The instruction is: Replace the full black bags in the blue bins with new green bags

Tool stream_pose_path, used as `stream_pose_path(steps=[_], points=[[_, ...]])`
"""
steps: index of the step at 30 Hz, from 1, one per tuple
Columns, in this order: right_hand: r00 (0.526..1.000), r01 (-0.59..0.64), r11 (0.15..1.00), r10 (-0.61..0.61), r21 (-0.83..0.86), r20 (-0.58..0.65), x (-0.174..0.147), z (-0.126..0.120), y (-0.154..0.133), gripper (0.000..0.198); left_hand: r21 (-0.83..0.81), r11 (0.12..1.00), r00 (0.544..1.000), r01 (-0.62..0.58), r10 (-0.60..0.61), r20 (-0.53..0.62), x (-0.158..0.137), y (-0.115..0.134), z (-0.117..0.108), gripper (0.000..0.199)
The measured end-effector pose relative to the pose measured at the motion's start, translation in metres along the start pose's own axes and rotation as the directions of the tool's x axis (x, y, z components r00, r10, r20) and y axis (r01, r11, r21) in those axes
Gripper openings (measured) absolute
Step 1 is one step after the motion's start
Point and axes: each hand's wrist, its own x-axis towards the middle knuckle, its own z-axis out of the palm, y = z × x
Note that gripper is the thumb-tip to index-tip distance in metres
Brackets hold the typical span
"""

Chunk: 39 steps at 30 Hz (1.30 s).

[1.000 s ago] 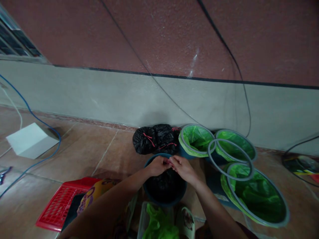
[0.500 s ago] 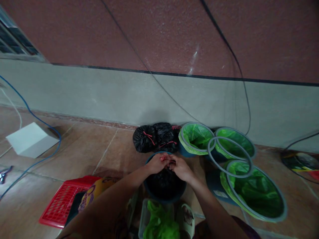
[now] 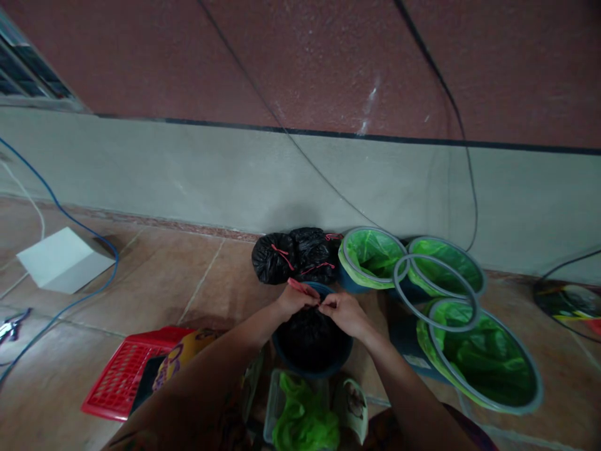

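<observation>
In the head view, a dark blue bin (image 3: 348, 354) stands before me with a black garbage bag (image 3: 312, 343) inside it. Over its far rim, my left hand (image 3: 295, 300) is closed on a pinkish-red drawstring (image 3: 300, 286), part of which sticks up above the fingers. My right hand (image 3: 346, 313) pinches at the same spot, its fingertips meeting the left ones. The short stretch between the fingertips is too small to make out clearly. How the drawstring joins the bag is hidden by the hands.
Behind the bin, tied black bags (image 3: 273, 258) rest by the wall. Green-lined bins (image 3: 370, 254) with grey rims and a loose ring (image 3: 401, 297) stand right. Nearer are a clear container (image 3: 272, 401) with green plastic (image 3: 305, 416), a red basket (image 3: 113, 376) and a white box (image 3: 66, 257).
Both hands have turned and drawn slightly apart, from bunched together to fingertips meeting. More of the red drawstring now shows above my left hand. The view has shifted slightly.
</observation>
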Motion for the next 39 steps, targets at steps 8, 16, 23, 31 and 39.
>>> stream_pose_path(steps=[8, 16, 23, 31, 39], points=[[0.998, -0.045, 0.996, 0.042, -0.075, -0.039, 0.004, 0.004, 0.009, 0.026, 0.445, 0.842, 0.95, -0.306, 0.303, 0.08, -0.002, 0.001, 0.0, 0.013], [0.997, 0.079, 0.947, -0.075, 0.311, -0.024, 0.014, 0.028, 0.016, 0.025, 0.573, 0.598, 0.808, -0.561, 0.547, 0.221, -0.012, 0.002, 0.0, 0.022], [0.999, 0.046, 0.886, -0.036, 0.461, -0.03, 0.013, 0.027, 0.014, 0.027, 0.677, 0.515, 0.813, -0.525, 0.539, 0.22, -0.015, -0.005, 0.001, 0.022], [0.994, -0.109, 0.937, 0.101, 0.331, 0.043, 0.012, 0.021, 0.015, 0.025, 0.777, 0.506, 0.898, -0.374, 0.406, 0.167, -0.017, -0.003, 0.004, 0.01], [0.992, -0.113, 0.989, 0.118, 0.1, -0.044, 0.008, 0.014, 0.008, 0.025, 0.814, 0.476, 0.909, -0.333, 0.392, 0.143, -0.02, 0.002, 0.003, 0.023]])
